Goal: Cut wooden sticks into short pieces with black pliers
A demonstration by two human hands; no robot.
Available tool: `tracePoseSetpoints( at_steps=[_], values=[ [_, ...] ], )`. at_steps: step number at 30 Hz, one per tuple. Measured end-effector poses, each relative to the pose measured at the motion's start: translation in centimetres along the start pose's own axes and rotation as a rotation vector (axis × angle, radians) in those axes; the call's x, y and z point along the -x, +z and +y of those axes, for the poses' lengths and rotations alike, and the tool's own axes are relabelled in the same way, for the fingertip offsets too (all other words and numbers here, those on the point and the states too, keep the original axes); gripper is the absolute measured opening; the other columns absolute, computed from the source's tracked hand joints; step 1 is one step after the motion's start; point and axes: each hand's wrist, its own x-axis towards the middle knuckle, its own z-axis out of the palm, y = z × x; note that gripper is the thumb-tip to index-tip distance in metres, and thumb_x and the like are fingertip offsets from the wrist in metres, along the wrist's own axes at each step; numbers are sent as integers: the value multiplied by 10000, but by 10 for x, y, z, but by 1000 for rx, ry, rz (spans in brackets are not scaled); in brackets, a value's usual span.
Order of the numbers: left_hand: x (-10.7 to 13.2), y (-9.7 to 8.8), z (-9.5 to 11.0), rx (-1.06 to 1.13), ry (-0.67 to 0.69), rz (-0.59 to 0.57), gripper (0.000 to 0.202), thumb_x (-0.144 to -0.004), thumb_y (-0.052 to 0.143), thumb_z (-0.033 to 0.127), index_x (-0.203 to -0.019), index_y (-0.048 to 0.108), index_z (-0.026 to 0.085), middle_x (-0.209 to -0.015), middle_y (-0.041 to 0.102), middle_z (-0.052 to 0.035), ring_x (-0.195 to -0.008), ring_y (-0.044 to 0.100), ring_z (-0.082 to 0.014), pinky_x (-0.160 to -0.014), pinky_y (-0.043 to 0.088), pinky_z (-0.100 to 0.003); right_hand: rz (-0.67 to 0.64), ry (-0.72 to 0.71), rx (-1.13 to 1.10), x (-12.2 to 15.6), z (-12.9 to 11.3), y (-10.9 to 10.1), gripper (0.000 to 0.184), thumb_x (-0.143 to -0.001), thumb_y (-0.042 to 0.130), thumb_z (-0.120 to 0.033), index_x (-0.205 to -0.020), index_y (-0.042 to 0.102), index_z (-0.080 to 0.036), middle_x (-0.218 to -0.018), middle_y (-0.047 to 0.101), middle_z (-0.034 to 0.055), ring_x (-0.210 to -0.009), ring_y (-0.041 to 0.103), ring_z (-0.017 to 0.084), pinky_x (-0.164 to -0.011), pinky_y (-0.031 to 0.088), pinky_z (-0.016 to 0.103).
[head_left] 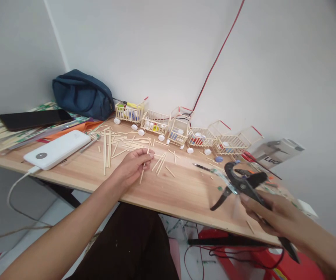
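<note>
Near the table's front edge, my left hand (140,161) is closed on thin wooden sticks (142,174); they cross at the fingertips, and whether they are joined cannot be made out. Over the right side of the table, my right hand (275,212) grips a black plier-like hand tool (243,186) with a hooked jaw and a round pivot. Motion blurs this tool, hiding its exact kind. Loose wooden sticks (160,163) lie just right of my left hand, with longer sticks (107,151) to its left. Behind them, several miniature wooden shopping carts (156,120) with white wheels stand in a row.
On the left lie a white power bank (60,149) with a cable, a black phone (35,118) and packaged sticks. A blue pouch (83,93) rests against the wall. At right are a pen (201,167) and a grey-white box (282,151). A red stool (296,264) stands below.
</note>
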Motion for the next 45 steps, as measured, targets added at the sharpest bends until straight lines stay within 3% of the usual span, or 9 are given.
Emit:
tracePoseSetpoints(
  at_steps=[11, 16, 21, 24, 27, 31, 34, 37, 45],
  values=[
    [18, -14, -15, 87, -76, -74, 208, -641, 798, 193, -745, 636, 113, -632, 486, 33, -524, 391, -22, -450, 279, -142, -88, -152, -307, -21, -49, 68, 504, -756, 601, -618, -969, 723, -178, -938, 713, 119, -613, 620, 198, -548, 510, 326],
    [19, 3, -13, 84, -146, -152, 205, -632, 807, 203, -761, 674, 116, -666, 536, 17, -536, 407, -27, -473, 296, -149, -148, -127, -472, -14, -61, 55, 514, -759, 640, -594, -986, 714, -139, -961, 695, 141, -537, 522, 114, -367, 315, 210],
    [27, 31, -23, 47, -157, -276, 170, -663, 792, 226, -772, 714, 122, -946, 661, -61, -719, 546, -65, -662, 427, -169, -281, -49, -712, 0, -77, 41, 448, -748, 692, -534, -995, 734, -163, -1105, 681, 185, -892, 646, 246, -377, 369, 187],
    [35, 43, -28, 147, -241, -438, 161, -676, 787, 238, -760, 701, 130, -965, 667, -70, -827, 592, -117, -791, 483, -248, -261, -4, -808, 5, -77, 47, 391, -750, 706, -512, -951, 752, -180, -1157, 679, 158, -1073, 625, 280, -662, 543, 273],
    [42, 49, -29, 239, -297, -432, 180, -656, 804, 217, -757, 696, 115, -888, 666, -65, -819, 608, -121, -832, 497, -272, -263, -24, -914, 6, -66, 63, 379, -788, 662, -518, -980, 740, -200, -1198, 668, 129, -1179, 575, 288, -996, 452, 422],
    [49, 52, -28, 334, -395, -366, 169, -649, 809, 178, -719, 687, 85, -782, 638, -41, -743, 602, -78, -795, 489, -196, -437, -223, -1066, 10, -45, 94, 647, -697, 685, -625, -1249, 597, -300, -1412, 510, 91, -1315, 447, 301, -1065, 363, 508],
    [55, 55, -34, 418, -458, -375, 173, -641, 814, 167, -703, 678, 81, -737, 614, -23, -698, 587, -62, -763, 485, -176, -319, -289, -1218, 25, -39, 119, 869, -559, 689, -741, -1297, 550, -302, -1451, 460, 101, -1342, 404, 329, -1057, 355, 553],
    [62, 58, -42, 424, -456, -373, 201, -621, 829, 184, -699, 677, 79, -771, 625, -32, -713, 589, -64, -768, 477, -180, -205, -247, -1287, 45, -44, 131, 656, -723, 576, -692, -1238, 602, -286, -1426, 488, 103, -1342, 407, 300, -1113, 289, 532],
    [63, 52, -33, 203, -282, -216, 233, -586, 845, 218, -726, 687, 120, -806, 644, -20, -694, 571, -64, -683, 440, -187, -74, -218, -1445, 42, -59, 107, 536, -811, 526, -617, -1217, 615, -278, -1150, 655, 115, -1182, 550, 305, -1070, 332, 558]
  ],
)
